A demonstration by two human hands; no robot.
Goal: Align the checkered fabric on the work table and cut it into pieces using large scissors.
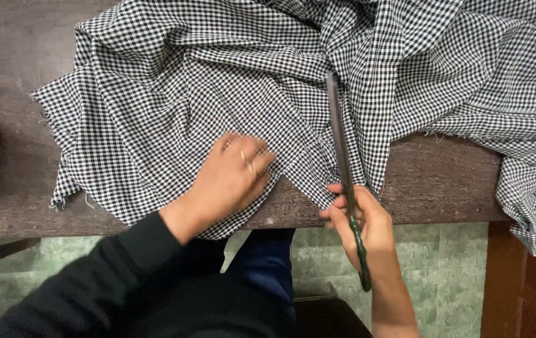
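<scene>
Checked black-and-white cloth (230,81) spread over table (5,56); left hand (233,178) flat on cloth, pinning it taut; right hand (365,219) beside, clamped on scissors (343,156), blades closed along cloth edge.

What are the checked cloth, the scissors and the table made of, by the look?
Checked cloth: thin woven fabric, likely cotton, matte; soft folds and frayed edges with loose threads.
Scissors: blades look like dull grey metal; the handle in the right hand has a dark green, slightly glossy coating, probably paint or plastic.
Table: dark brown wood, worn and matte, with visible grain.
</scene>
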